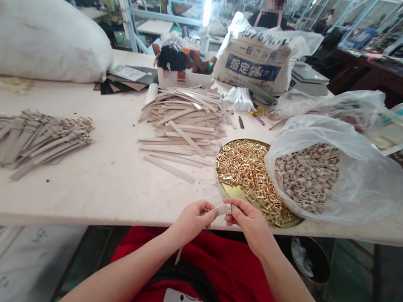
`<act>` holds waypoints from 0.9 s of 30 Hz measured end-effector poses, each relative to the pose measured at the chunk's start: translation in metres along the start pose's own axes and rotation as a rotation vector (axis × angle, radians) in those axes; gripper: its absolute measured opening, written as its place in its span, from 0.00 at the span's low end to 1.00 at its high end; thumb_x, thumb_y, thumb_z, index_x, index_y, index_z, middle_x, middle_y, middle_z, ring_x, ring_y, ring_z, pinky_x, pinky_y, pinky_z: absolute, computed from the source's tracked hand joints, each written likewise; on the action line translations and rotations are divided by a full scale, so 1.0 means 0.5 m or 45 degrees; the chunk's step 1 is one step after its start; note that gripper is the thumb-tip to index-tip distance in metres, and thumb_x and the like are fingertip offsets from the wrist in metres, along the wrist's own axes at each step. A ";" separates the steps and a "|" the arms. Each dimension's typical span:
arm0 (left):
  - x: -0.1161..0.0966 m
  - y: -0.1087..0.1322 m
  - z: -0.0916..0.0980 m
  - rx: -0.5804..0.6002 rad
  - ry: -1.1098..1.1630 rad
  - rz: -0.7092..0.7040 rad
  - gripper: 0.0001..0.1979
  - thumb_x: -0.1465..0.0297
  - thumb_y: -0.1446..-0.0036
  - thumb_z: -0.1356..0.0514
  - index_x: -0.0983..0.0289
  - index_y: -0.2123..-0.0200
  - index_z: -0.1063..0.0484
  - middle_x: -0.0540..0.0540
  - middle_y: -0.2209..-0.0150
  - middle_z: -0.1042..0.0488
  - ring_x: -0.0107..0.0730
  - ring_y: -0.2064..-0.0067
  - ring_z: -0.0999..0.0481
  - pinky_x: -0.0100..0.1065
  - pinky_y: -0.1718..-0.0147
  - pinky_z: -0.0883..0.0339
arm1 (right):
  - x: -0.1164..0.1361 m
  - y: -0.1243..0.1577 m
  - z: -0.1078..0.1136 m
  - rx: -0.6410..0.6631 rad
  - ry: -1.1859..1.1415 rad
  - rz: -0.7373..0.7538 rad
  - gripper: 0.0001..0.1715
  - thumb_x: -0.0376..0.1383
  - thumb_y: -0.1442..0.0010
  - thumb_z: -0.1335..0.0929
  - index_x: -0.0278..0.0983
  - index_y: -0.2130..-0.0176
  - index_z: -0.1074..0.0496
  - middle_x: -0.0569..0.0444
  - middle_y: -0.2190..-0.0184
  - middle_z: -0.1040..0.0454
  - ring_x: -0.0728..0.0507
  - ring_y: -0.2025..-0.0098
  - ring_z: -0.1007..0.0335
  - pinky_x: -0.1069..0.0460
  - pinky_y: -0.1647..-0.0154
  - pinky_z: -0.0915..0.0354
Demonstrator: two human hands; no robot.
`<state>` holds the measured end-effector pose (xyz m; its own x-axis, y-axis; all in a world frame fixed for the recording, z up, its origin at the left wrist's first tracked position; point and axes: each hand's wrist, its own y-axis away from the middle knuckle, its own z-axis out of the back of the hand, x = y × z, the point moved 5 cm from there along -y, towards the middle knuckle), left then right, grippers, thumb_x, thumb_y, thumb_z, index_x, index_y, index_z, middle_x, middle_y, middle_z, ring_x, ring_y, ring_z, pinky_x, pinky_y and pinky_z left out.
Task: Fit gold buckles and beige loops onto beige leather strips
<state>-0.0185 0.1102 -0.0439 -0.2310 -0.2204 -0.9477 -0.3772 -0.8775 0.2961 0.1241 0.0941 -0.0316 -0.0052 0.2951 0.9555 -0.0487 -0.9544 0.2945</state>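
Note:
At the table's front edge my left hand (pixel 196 217) pinches a beige strip (pixel 221 209), whose tail hangs below the hand. My right hand (pixel 246 218) closes on a small beige loop (pixel 229 209) at the strip's other end, and the two hands nearly touch. Just beyond my right hand lies a round golden tray (pixel 231 190) heaped with gold buckles (pixel 245 163). An open plastic bag (pixel 365 182) of beige loops (pixel 307 175) overlaps the tray's right side. Loose beige strips (pixel 187 118) are piled behind the hands.
Strips with metal ends (pixel 31 137) lie in a heap at the left of the table (pixel 105 176). A large white sack (pixel 40 33) stands behind them. A printed bag (pixel 256 60), a small dark tool (pixel 241 122) and a person (pixel 276 4) are farther back. Below right is a bin (pixel 323 265).

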 end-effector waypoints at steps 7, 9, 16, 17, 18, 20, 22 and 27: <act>-0.005 0.013 0.012 0.045 -0.229 -0.049 0.12 0.61 0.49 0.48 0.64 0.73 0.34 0.45 0.82 0.36 0.22 0.79 0.39 0.25 0.78 0.46 | -0.016 0.023 -0.015 0.068 -0.086 -0.025 0.22 0.46 0.51 0.31 0.36 0.59 0.27 0.56 0.74 0.29 0.49 0.71 0.33 0.51 0.63 0.34; -0.008 0.016 0.009 0.106 -0.264 -0.051 0.13 0.60 0.48 0.48 0.65 0.72 0.33 0.46 0.81 0.35 0.22 0.79 0.39 0.25 0.79 0.47 | -0.024 0.024 -0.013 0.101 -0.081 -0.034 0.21 0.46 0.49 0.32 0.36 0.59 0.27 0.57 0.76 0.30 0.50 0.72 0.34 0.52 0.65 0.35; -0.010 0.031 0.011 0.316 -0.354 0.020 0.13 0.61 0.48 0.48 0.64 0.73 0.33 0.46 0.82 0.35 0.23 0.80 0.39 0.25 0.81 0.48 | -0.043 0.038 -0.028 0.369 -0.051 -0.047 0.21 0.46 0.44 0.36 0.37 0.55 0.29 0.57 0.75 0.32 0.50 0.73 0.35 0.52 0.67 0.38; -0.013 0.033 0.013 0.275 -0.368 0.004 0.13 0.61 0.48 0.48 0.64 0.74 0.33 0.46 0.82 0.35 0.23 0.80 0.39 0.25 0.80 0.47 | -0.041 0.039 -0.032 0.371 -0.053 -0.026 0.21 0.45 0.44 0.36 0.37 0.55 0.29 0.57 0.74 0.32 0.50 0.72 0.35 0.52 0.67 0.38; -0.019 0.034 0.014 0.214 -0.372 -0.031 0.13 0.61 0.48 0.48 0.64 0.75 0.34 0.46 0.81 0.34 0.23 0.79 0.38 0.26 0.79 0.47 | -0.038 0.038 -0.036 0.354 -0.063 -0.005 0.20 0.45 0.44 0.36 0.37 0.56 0.28 0.57 0.74 0.32 0.50 0.72 0.36 0.52 0.66 0.38; -0.034 0.038 0.011 0.097 -0.332 -0.133 0.13 0.62 0.46 0.50 0.64 0.74 0.34 0.48 0.78 0.32 0.24 0.76 0.36 0.26 0.76 0.44 | -0.036 0.033 -0.042 0.260 -0.152 0.006 0.19 0.44 0.46 0.34 0.38 0.56 0.29 0.58 0.74 0.31 0.51 0.73 0.36 0.53 0.67 0.38; -0.046 0.044 0.002 0.050 -0.249 -0.210 0.13 0.63 0.44 0.52 0.64 0.71 0.34 0.49 0.74 0.29 0.25 0.72 0.33 0.27 0.71 0.41 | -0.039 0.028 -0.045 0.128 -0.328 -0.016 0.16 0.43 0.49 0.31 0.39 0.60 0.29 0.59 0.75 0.32 0.52 0.74 0.37 0.53 0.69 0.38; -0.049 0.053 -0.009 0.050 -0.174 -0.213 0.06 0.70 0.45 0.51 0.64 0.66 0.36 0.50 0.71 0.28 0.26 0.69 0.31 0.28 0.69 0.39 | -0.051 0.035 -0.055 -0.033 -0.484 -0.004 0.13 0.41 0.53 0.28 0.37 0.72 0.33 0.61 0.78 0.32 0.52 0.75 0.38 0.54 0.71 0.38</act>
<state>-0.0186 0.0905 -0.0135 -0.2807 -0.0112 -0.9597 -0.4544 -0.8792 0.1431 0.0960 0.0711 -0.0514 0.3656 0.2553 0.8951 -0.0737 -0.9507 0.3013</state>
